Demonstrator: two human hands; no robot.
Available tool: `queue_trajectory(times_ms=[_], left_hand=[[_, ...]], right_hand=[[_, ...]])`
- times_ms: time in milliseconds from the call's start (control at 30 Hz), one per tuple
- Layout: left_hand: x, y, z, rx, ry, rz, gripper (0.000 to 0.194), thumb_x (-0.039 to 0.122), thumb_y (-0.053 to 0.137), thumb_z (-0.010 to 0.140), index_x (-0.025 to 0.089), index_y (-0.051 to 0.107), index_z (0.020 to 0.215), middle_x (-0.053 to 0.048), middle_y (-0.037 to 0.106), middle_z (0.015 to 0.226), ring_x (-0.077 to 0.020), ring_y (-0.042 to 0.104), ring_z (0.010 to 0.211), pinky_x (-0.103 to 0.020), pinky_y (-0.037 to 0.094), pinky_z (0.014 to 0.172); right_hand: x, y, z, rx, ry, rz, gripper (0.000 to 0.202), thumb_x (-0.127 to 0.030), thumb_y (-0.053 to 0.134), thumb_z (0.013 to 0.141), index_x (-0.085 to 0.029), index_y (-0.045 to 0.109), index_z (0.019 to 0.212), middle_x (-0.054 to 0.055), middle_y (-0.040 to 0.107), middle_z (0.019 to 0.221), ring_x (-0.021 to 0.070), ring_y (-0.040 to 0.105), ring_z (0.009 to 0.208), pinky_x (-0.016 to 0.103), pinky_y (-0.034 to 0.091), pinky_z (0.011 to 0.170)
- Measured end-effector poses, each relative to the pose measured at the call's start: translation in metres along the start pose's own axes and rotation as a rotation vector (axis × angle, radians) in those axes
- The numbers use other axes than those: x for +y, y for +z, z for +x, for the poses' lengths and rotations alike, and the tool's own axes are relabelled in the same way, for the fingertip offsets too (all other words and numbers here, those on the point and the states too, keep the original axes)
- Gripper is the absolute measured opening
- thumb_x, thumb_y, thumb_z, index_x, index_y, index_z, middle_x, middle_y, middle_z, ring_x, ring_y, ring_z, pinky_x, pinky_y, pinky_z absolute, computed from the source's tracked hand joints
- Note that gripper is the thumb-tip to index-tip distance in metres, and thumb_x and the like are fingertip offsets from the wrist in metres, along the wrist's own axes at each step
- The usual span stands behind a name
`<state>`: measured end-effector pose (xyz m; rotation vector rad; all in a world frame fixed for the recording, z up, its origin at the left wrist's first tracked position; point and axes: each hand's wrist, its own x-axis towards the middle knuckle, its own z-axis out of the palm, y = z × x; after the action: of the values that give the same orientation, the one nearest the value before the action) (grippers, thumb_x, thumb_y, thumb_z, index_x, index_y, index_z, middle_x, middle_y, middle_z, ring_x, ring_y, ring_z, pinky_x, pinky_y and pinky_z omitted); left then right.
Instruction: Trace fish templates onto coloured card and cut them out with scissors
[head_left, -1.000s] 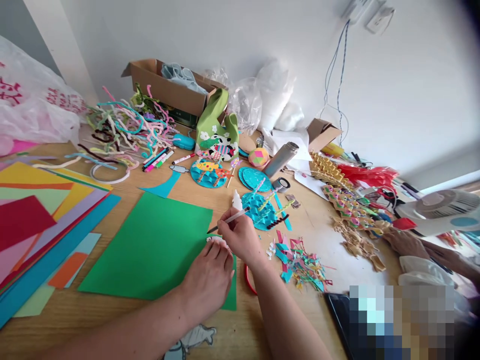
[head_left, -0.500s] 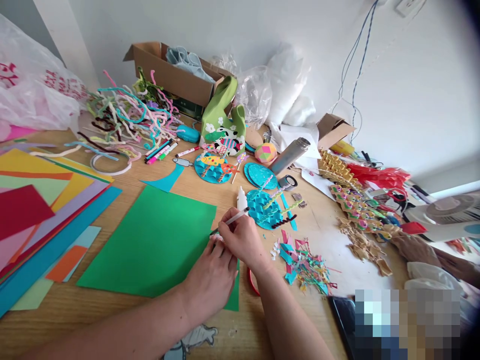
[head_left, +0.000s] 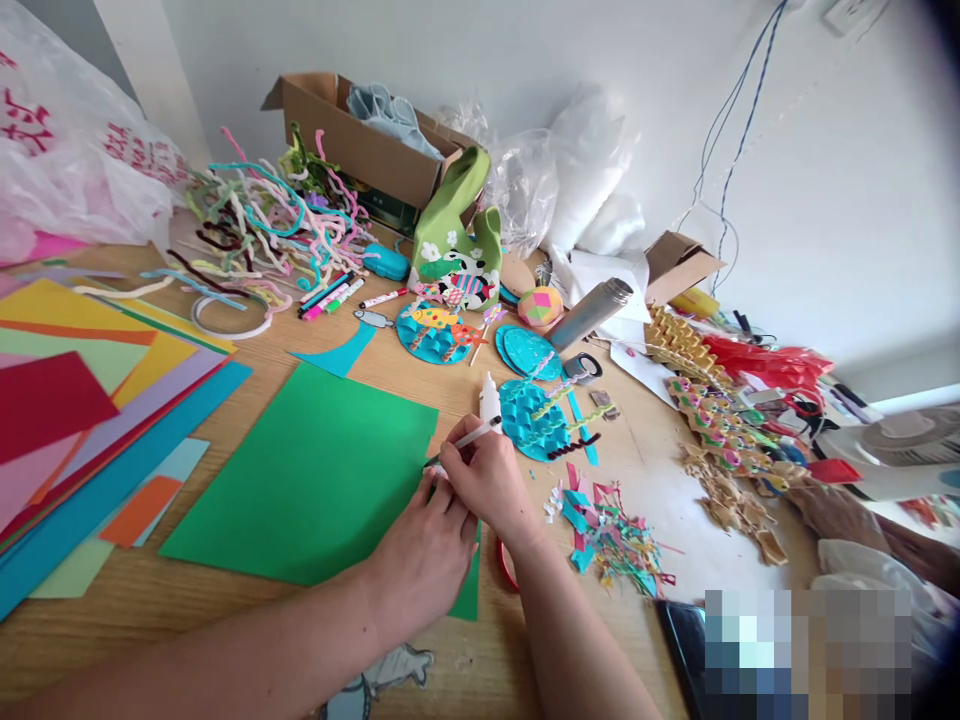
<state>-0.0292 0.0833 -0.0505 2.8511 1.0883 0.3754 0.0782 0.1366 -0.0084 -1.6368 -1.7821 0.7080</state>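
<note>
A green sheet of paper [head_left: 300,480] lies on the wooden table. My left hand [head_left: 424,545] rests on its right part, fingers bent and pressed together; something small and pale shows by the fingertips, too hidden to name. Just beyond it, my right hand [head_left: 487,475] grips a pen [head_left: 480,433] with a clear barrel and dark end, its tip by the left fingertips at the sheet's edge. A white glue bottle [head_left: 490,398] stands behind my right hand. Beside it is a blue disc with paper loops [head_left: 534,420].
Coloured papers [head_left: 82,420] lie left, pipe cleaners [head_left: 262,220] back left. Paper scraps [head_left: 615,540] and a dark phone [head_left: 681,640] are at the right. Red scissors handles [head_left: 507,565] lie partly under my right forearm. Another person's hand [head_left: 840,510] shows far right.
The view has shifted slightly, so the background sits a little farther right. Both hands keep nearly the same pose, and the pen stays in my right hand.
</note>
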Motion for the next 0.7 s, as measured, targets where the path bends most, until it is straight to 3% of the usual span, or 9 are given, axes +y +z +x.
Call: queue_trajectory(times_ms=[700], left_hand=[[-0.0010,0.0037,-0.0017,0.043,0.019,-0.005,0.038,0.028,0.052,0.087,0.009,0.062,0.119,-0.016,0.064,0.124,-0.0365,0.048,0.124,-0.054,0.031,0.106]], right_hand=[[-0.0031,0.0014,-0.0040,-0.033,-0.063,-0.055,0.010,-0.016,0.051,0.077,-0.020,0.049,0.068,-0.003,0.057,0.056,0.0105,0.053,0.049,0.019,0.038,0.048]])
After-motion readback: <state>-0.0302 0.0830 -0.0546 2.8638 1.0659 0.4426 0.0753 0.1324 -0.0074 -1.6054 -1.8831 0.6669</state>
